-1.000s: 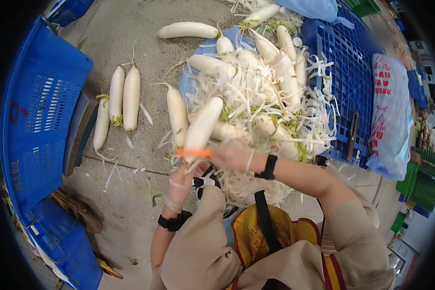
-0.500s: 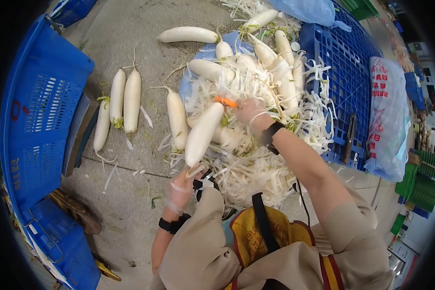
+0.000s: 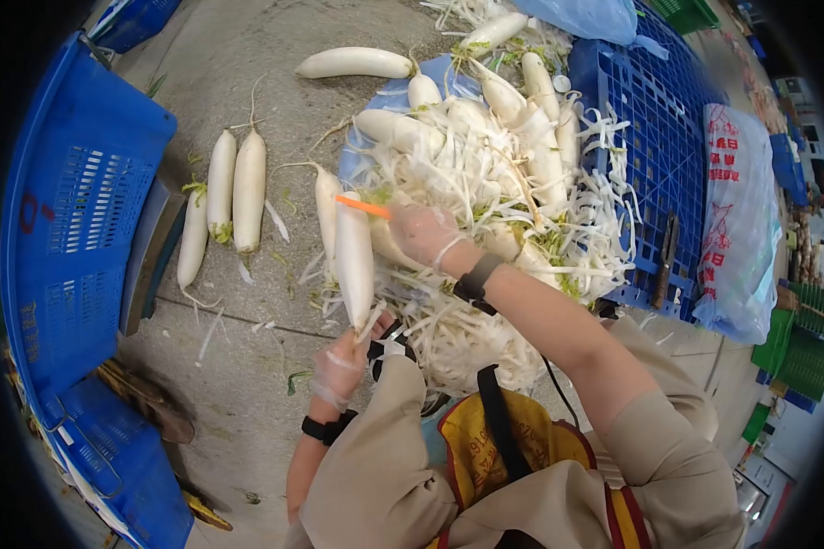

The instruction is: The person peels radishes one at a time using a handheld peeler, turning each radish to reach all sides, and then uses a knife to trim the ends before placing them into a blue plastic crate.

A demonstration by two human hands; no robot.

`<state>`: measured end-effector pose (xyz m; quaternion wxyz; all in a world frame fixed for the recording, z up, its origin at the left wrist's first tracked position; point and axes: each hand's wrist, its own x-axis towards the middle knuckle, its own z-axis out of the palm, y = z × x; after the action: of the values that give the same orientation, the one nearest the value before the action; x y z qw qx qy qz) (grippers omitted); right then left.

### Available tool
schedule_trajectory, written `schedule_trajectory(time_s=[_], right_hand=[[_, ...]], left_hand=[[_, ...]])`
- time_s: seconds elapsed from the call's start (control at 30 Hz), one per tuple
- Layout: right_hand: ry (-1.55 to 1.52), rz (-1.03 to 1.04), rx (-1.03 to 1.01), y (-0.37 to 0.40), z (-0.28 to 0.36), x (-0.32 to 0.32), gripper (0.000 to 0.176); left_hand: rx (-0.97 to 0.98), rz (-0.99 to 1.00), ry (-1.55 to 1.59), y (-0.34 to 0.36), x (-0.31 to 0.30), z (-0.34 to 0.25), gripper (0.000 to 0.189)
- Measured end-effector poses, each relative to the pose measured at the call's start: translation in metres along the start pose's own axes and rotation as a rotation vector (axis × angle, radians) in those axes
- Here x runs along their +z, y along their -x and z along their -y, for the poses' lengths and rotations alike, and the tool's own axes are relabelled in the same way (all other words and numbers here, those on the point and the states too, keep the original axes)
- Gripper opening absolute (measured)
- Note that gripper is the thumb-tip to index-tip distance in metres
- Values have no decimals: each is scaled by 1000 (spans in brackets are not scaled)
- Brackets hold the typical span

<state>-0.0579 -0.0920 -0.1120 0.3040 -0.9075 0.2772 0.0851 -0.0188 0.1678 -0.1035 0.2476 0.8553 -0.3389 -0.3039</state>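
My left hand [image 3: 339, 368], in a clear glove, is closed around the lower end of a white daikon radish [image 3: 354, 265], which stands nearly upright away from me. In my gloved right hand [image 3: 423, 238] is an orange-handled peeler [image 3: 364, 207], its front lying across the radish near the far end. The peeler's blade is too small to make out. Just behind the held radish lies another daikon [image 3: 328, 212] with a thin root. Beneath and beyond my right hand spreads a heap of white peelings [image 3: 471, 334], with several daikons partly buried in it.
Three daikons [image 3: 249, 192] lie on the concrete floor at left, near a blue crate [image 3: 82, 229]. A blue plastic pallet [image 3: 645, 119] at right carries a knife [image 3: 666, 261] and a printed plastic bag [image 3: 737, 220]. Green crates [image 3: 801, 352] stand farther right.
My right hand and the peeler have moved left, from beyond the radish onto its far end. The held radish has swung left and more upright. My left hand keeps its grip.
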Motion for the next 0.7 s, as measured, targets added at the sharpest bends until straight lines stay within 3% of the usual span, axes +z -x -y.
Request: schedule_trajectory(time_s=[0.07, 0.13, 0.17, 0.23, 0.27, 0.33, 0.37, 0.43, 0.47, 0.5, 0.57, 0.63, 0.7], right_hand=[[-20, 9, -1, 2, -2, 5, 27], [-95, -20, 11, 10, -12, 7, 26], [-96, -18, 12, 16, -15, 6, 26], [-109, 30, 91, 28, -22, 3, 22], [-135, 33, 106, 34, -28, 5, 22], [-152, 19, 119, 44, -33, 5, 22], [-174, 8, 133, 50, -35, 6, 23], [-184, 0, 136, 57, -38, 5, 24], [-198, -7, 143, 61, -39, 5, 25], [-195, -8, 146, 65, -40, 5, 25], [-209, 37, 219, 76, -46, 3, 27], [-213, 43, 219, 82, -50, 2, 28], [-217, 50, 222, 88, -55, 1, 30]], left_hand=[[-26, 8, 32, -2, 2, -5, 22], [-19, -280, 321, -5, 7, -9, 30], [-21, -278, 321, -7, 11, 4, 30], [-303, 43, 434, -16, 13, 32, 38], [-300, 43, 436, -19, 10, 36, 38], [-575, 501, 1094, -32, -9, 19, 41], [-572, 501, 1098, -37, -2, 17, 41], [-711, 524, 1404, -47, 13, 9, 39], [-626, 559, 1442, -50, 12, 9, 40], [-624, 564, 1444, -55, 18, 16, 40], [-577, 636, 1147, -68, 41, 43, 41], [-588, 686, 1167, -75, 41, 40, 40], [-546, 558, 1294, -75, 41, 31, 36]])
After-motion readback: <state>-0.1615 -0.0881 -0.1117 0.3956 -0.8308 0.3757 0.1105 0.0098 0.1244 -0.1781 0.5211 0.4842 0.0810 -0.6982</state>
